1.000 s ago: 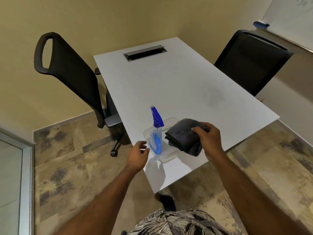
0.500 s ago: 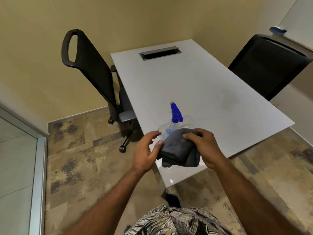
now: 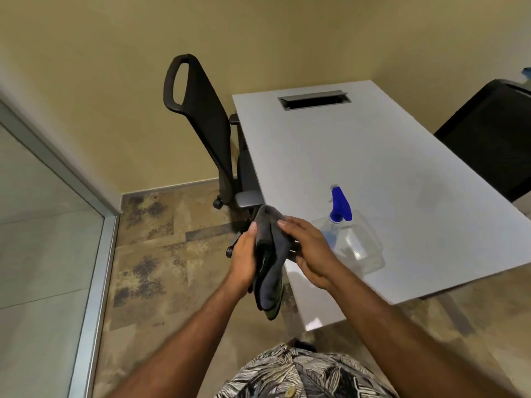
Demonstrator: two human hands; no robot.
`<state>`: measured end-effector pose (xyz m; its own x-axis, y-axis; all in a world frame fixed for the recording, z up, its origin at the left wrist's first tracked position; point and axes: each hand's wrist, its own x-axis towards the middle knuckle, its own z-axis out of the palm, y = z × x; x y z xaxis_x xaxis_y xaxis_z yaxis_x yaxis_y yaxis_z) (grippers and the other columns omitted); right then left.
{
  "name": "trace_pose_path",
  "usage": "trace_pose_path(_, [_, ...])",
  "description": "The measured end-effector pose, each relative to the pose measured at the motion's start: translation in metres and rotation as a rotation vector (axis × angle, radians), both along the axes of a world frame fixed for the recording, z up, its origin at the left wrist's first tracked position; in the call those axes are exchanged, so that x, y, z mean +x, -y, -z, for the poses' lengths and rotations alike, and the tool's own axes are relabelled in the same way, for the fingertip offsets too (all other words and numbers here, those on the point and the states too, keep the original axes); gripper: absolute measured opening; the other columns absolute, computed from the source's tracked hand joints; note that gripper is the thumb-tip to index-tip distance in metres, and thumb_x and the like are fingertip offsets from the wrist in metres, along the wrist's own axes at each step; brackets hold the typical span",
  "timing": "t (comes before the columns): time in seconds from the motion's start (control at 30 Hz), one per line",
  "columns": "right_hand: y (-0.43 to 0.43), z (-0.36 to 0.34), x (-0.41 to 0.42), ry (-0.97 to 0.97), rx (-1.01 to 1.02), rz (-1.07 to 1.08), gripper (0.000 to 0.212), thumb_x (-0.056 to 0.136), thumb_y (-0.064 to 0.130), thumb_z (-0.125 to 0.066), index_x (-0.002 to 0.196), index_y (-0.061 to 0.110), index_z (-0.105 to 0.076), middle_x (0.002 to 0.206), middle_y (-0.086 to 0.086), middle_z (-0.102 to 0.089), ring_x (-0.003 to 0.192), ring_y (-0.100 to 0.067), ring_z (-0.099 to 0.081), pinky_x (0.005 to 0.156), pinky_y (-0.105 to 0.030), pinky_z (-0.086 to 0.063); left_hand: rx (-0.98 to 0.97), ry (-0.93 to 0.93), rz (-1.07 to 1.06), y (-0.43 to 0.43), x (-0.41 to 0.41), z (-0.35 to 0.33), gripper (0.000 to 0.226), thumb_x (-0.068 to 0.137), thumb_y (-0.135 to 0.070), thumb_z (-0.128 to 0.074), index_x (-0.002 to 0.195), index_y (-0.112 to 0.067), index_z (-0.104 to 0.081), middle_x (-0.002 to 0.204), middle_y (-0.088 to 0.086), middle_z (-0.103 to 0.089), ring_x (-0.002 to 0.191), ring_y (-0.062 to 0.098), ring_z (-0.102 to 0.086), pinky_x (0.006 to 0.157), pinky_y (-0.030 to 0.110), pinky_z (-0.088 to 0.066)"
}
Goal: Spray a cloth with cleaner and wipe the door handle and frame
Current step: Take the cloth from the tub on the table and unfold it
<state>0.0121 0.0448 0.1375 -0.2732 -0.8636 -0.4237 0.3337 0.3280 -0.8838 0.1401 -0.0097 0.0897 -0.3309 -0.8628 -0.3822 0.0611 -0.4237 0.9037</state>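
Observation:
A dark grey cloth (image 3: 268, 259) hangs folded between both hands, off the table's left edge and above the floor. My left hand (image 3: 242, 259) grips its left side with the thumb on top. My right hand (image 3: 309, 248) presses on its right side, fingers laid flat over the fold. The spray bottle (image 3: 339, 214), clear with a blue trigger head, stands in a clear plastic tray (image 3: 365, 251) near the table's front left corner, just right of my right hand. No door handle is in view.
A white table (image 3: 359, 156) with a cable slot fills the right half. One black office chair (image 3: 201, 124) stands at its left side, another (image 3: 488, 133) at the far right. A glass panel with a metal frame (image 3: 94, 262) runs along the left.
The cloth has been lifted off the tray and carried left, off the table. My left hand has closed on it. The view has swung left, bringing the glass panel closer.

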Motion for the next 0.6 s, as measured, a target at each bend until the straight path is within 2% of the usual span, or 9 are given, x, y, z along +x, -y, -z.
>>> trace_pose_path(0.07, [0.003,0.007,0.011,-0.056,-0.037,-0.052,0.044,0.086,0.039,-0.073,0.124,0.02,-0.061,0.122,-0.008,-0.069,0.112,-0.022,-0.067,0.097,-0.042,-0.056,0.232,-0.124,0.002,0.001,0.007,-0.002,0.061,0.106,-0.059,-0.036,0.125,-0.012,-0.07,0.119,0.018,-0.074,0.113,0.03,-0.07,0.088,0.038,-0.059])
trace_pose_path(0.17, [0.003,0.018,0.027,-0.286,-0.084,-0.154,0.048,0.071,0.052,-0.078,0.114,0.037,-0.062,0.113,0.011,-0.071,0.106,-0.004,-0.067,0.089,-0.022,-0.056,0.35,-0.212,-0.027,0.0,0.017,-0.002,0.06,0.106,-0.056,-0.039,0.132,-0.01,-0.066,0.127,0.02,-0.07,0.117,0.034,-0.068,0.101,0.048,-0.055])
trace_pose_path(0.23, [0.004,0.024,0.033,-0.456,-0.081,-0.225,0.052,0.07,0.056,-0.08,0.114,0.039,-0.06,0.111,0.017,-0.068,0.102,0.001,-0.066,0.083,-0.015,-0.054,0.401,-0.276,-0.056,0.001,0.023,-0.003,0.059,0.106,-0.053,-0.04,0.127,-0.007,-0.069,0.124,0.024,-0.07,0.11,0.036,-0.071,0.09,0.047,-0.061])
trace_pose_path(0.3, [0.008,0.028,0.034,-0.545,-0.058,-0.266,0.06,0.071,0.061,-0.078,0.121,0.034,-0.058,0.112,0.017,-0.067,0.103,0.0,-0.064,0.084,-0.016,-0.053,0.427,-0.332,-0.064,0.004,0.029,-0.002,0.061,0.105,-0.054,-0.039,0.114,-0.007,-0.078,0.118,0.024,-0.073,0.101,0.036,-0.075,0.077,0.043,-0.064])
trace_pose_path(0.37, [0.013,0.033,0.032,-0.598,-0.044,-0.262,0.043,0.079,0.05,-0.076,0.113,0.028,-0.064,0.103,0.018,-0.068,0.094,-0.001,-0.066,0.079,-0.017,-0.054,0.414,-0.341,-0.094,0.008,0.037,0.0,0.061,0.104,-0.055,-0.041,0.107,-0.008,-0.081,0.117,0.024,-0.073,0.098,0.035,-0.075,0.075,0.043,-0.064])
trace_pose_path(0.43, [0.019,0.035,0.028,-0.599,-0.022,-0.213,0.019,0.086,0.034,-0.073,0.099,0.02,-0.07,0.092,0.009,-0.073,0.086,-0.009,-0.069,0.078,-0.031,-0.059,0.388,-0.362,-0.129,0.011,0.046,0.0,0.061,0.098,-0.057,-0.049,0.116,-0.006,-0.077,0.126,0.026,-0.068,0.105,0.037,-0.072,0.086,0.048,-0.063])
trace_pose_path(0.5, [0.025,0.033,0.023,-0.539,0.0,-0.164,0.006,0.091,0.025,-0.068,0.089,0.02,-0.07,0.087,0.002,-0.074,0.085,-0.019,-0.071,0.078,-0.038,-0.059,0.347,-0.387,-0.139,0.013,0.056,0.001,0.068,0.093,-0.061,-0.052,0.131,-0.006,-0.068,0.135,0.025,-0.062,0.115,0.04,-0.066,0.102,0.053,-0.052])
trace_pose_path(0.53, [0.027,0.031,0.02,-0.516,0.011,-0.145,0.007,0.093,0.023,-0.065,0.087,0.022,-0.069,0.086,0.002,-0.073,0.084,-0.019,-0.07,0.079,-0.039,-0.059,0.339,-0.403,-0.131,0.014,0.061,0.002,0.071,0.095,-0.064,-0.047,0.136,-0.008,-0.064,0.139,0.024,-0.059,0.121,0.041,-0.062,0.107,0.055,-0.047])
trace_pose_path(0.6, [0.032,0.028,0.014,-0.464,0.035,-0.118,0.011,0.096,0.023,-0.06,0.087,0.025,-0.066,0.09,0.0,-0.072,0.087,-0.018,-0.07,0.081,-0.039,-0.058,0.347,-0.456,-0.113,0.016,0.072,0.009,0.078,0.097,-0.073,-0.035,0.139,-0.013,-0.063,0.145,0.021,-0.057,0.129,0.04,-0.059,0.107,0.054,-0.05])
